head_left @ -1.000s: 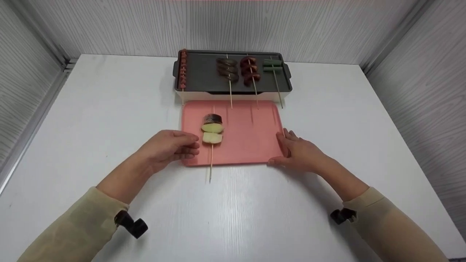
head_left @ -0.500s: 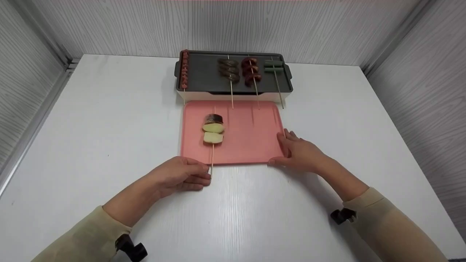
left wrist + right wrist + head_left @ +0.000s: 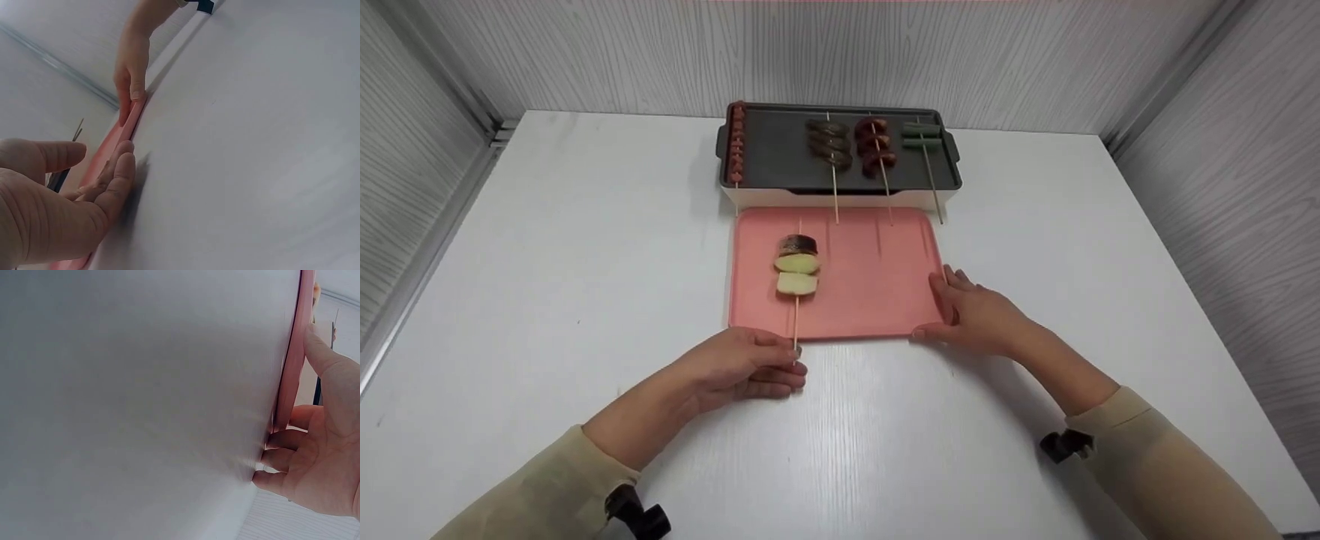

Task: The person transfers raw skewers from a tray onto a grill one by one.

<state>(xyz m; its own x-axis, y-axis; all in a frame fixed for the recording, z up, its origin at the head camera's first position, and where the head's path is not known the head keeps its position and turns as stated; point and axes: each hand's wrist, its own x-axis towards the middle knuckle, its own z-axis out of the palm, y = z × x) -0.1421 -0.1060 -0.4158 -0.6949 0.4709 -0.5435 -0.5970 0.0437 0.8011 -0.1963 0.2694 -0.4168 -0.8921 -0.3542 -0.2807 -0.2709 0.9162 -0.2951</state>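
Note:
A food skewer [image 3: 797,283] with two pale slices and a dark-skinned piece lies on the left part of the pink tray [image 3: 870,300]. Its bare stick sticks out over the tray's front edge. My left hand [image 3: 742,367] is at that stick end, thumb overlapping the stick and fingers below it. In the left wrist view the thumb and fingers of the left hand [image 3: 73,197] stand apart, with no stick showing between them. My right hand [image 3: 979,319] holds the tray's front right corner, thumb on the front rim [image 3: 298,354] and fingers round the side.
Behind the tray stands a black-topped grill [image 3: 780,142]. On it lie a thin red skewer [image 3: 737,142], a brown spiral skewer [image 3: 829,142], a red-brown spiral skewer [image 3: 875,146] and a green skewer [image 3: 922,135]. Striped panels surround the white table [image 3: 585,247].
My left hand has moved from the tray's left side toward the front, then slightly right to the skewer's stick end. The right hand has stayed at the tray corner.

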